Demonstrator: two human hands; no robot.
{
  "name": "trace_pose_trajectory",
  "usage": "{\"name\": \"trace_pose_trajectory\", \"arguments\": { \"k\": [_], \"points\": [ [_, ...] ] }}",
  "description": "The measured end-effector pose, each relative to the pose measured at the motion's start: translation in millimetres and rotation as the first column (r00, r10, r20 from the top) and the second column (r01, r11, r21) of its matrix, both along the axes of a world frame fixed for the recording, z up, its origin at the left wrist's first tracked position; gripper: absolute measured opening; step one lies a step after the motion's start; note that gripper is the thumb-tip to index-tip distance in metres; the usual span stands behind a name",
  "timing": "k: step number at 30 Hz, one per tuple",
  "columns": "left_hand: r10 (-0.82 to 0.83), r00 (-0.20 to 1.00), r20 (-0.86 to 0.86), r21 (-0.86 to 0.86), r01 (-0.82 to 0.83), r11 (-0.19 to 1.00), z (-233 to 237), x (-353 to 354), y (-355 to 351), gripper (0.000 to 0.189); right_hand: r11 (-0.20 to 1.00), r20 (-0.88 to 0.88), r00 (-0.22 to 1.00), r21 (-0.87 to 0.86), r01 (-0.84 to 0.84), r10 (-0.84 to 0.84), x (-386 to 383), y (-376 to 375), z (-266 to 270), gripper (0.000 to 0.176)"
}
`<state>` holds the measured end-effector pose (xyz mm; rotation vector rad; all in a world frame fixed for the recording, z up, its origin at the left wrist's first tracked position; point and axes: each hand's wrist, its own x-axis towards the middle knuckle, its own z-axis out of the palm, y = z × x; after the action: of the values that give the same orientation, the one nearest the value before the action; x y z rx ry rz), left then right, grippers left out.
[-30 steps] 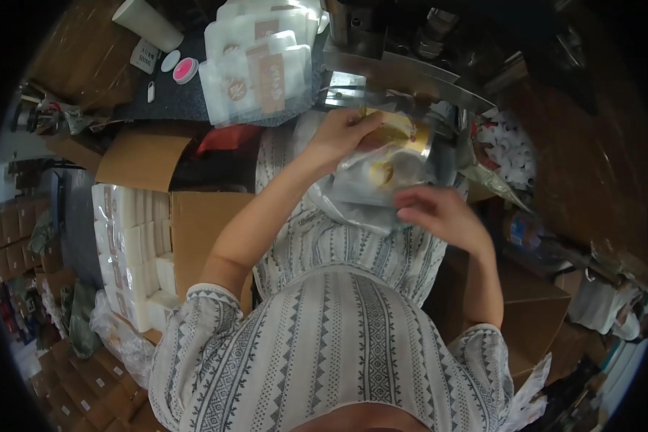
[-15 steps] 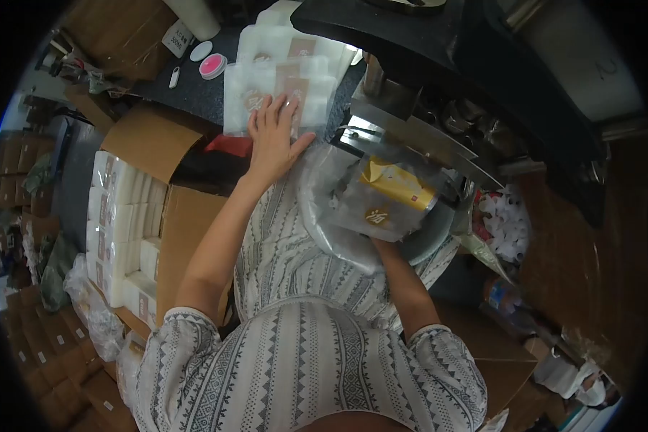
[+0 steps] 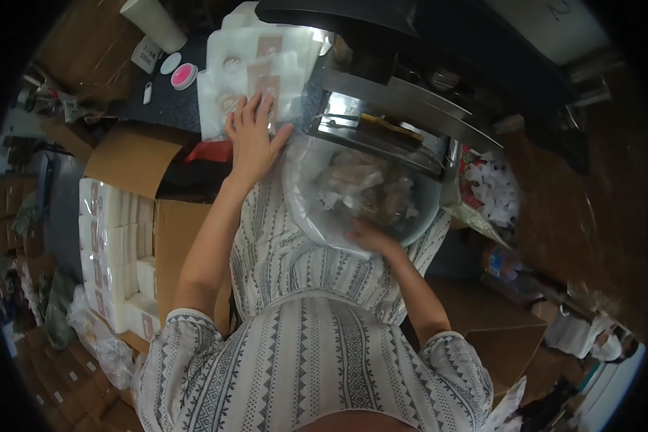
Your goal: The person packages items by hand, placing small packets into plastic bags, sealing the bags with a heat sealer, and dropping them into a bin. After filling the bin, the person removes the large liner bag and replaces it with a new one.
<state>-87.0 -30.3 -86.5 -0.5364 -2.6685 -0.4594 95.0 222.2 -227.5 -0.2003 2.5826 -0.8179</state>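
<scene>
My left hand (image 3: 252, 144) rests with spread fingers on the near edge of a stack of translucent printed plastic bags (image 3: 216, 90) on the dark table. My right hand (image 3: 371, 236) is low over the near rim of a round basin (image 3: 428, 216) lined with clear plastic. Its fingers reach inward, somewhat apart, with nothing visible in them. Inside the basin lie several clear-wrapped packets (image 3: 356, 176). Just beyond stands a machine with a shiny metal plate (image 3: 342, 108) and a long metal bar (image 3: 432, 97). A narrow yellow strip (image 3: 389, 128) shows at the plate.
An open cardboard box (image 3: 183, 259) with stacks of white packs (image 3: 126, 237) stands at left. On the table are a pink round tub (image 3: 184, 76), its white lid (image 3: 170, 63) and a white cup (image 3: 153, 25). A bag of white rolled pieces (image 3: 489, 187) sits right of the basin.
The clear bag with the yellow packet no longer lies across the basin, and its contents now show. My right hand has come out into view, empty. My left hand stays on the bags.
</scene>
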Motion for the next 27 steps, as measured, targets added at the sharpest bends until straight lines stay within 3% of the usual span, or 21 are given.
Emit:
{"name": "trace_pose_trajectory", "arguments": {
  "k": [1,3,5,7,9,11,12,14,18,20,21,23,25,27],
  "points": [
    [-0.027,1.0,0.003,0.006,0.027,1.0,-0.4,0.0,-0.2,0.063,0.923,0.252,0.967,-0.38,0.065,0.036,9.3,10.3,12.5,0.05],
    [-0.014,1.0,0.001,-0.001,0.014,1.0,-0.3,-1.4,-1.2,0.061,0.884,0.243,0.97,-0.448,0.133,-0.023,28.6,23.0,90.2,0.035],
    [-0.031,1.0,-0.004,0.029,0.031,0.999,0.1,-3.5,-1.2,0.059,0.83,0.191,0.95,-0.465,0.309,-0.247,39.2,33.9,188.8,0.029],
    [-0.045,0.999,-0.002,0.06,0.045,0.997,0.7,-0.9,0.8,0.058,0.788,-0.107,0.829,-0.397,0.471,-0.55,49.1,53.8,249.2,0.024],
    [-0.001,0.999,-0.048,0.085,0.005,0.996,3.3,4.3,0.8,0.056,0.736,-0.507,0.57,-0.217,0.642,-0.646,50.3,86.6,259.8,0.02],
    [-0.028,0.998,-0.058,0.049,0.031,0.998,4.1,11.4,0.8,0.057,0.648,-0.694,0.525,0.111,0.754,-0.492,42.2,120.5,249.9,0.018],
    [-0.037,0.998,-0.059,0.011,0.038,0.999,3.0,15.9,0.5,0.058,0.646,-0.696,0.523,0.109,0.755,-0.493,33.5,123.0,244.7,0.018],
    [-0.059,0.998,-0.032,-0.019,0.059,0.998,-1.5,28.1,6.9,0.059,0.731,-0.496,0.647,0.035,0.681,-0.579,15.2,126.7,236.4,0.018],
    [-0.103,0.995,-0.013,-0.071,0.102,0.992,-3.2,33.8,4.0,0.059,0.788,-0.474,0.69,-0.012,0.616,-0.547,-23.7,104.0,231.0,0.019],
    [-0.079,0.996,-0.045,-0.113,0.074,0.991,4.3,34.6,-1.7,0.054,0.755,-0.544,0.709,0.193,0.627,-0.449,-35.4,101.8,233.0,0.018],
    [-0.058,0.995,-0.077,-0.147,0.046,0.988,10.1,35.1,-2.7,0.048,0.758,-0.546,0.71,0.192,0.623,-0.445,-36.0,103.8,232.6,0.018],
    [-0.035,0.998,-0.048,-0.13,0.029,0.991,31.7,40.9,-0.6,0.038,0.771,-0.657,0.596,0.034,0.636,-0.463,-34.6,112.6,229.8,0.016],
    [-0.019,1.0,-0.009,-0.121,0.018,0.993,36.5,42.2,-5.3,0.029,0.725,-0.596,0.575,-0.017,0.688,-0.56,-30.0,116.4,238.5,0.015],
    [-0.145,0.989,0.041,0.041,0.143,0.989,39.6,36.6,-14.2,0.011,0.671,-0.526,0.548,-0.061,0.739,-0.65,-24.9,116.0,246.2,0.015]
  ]
}}
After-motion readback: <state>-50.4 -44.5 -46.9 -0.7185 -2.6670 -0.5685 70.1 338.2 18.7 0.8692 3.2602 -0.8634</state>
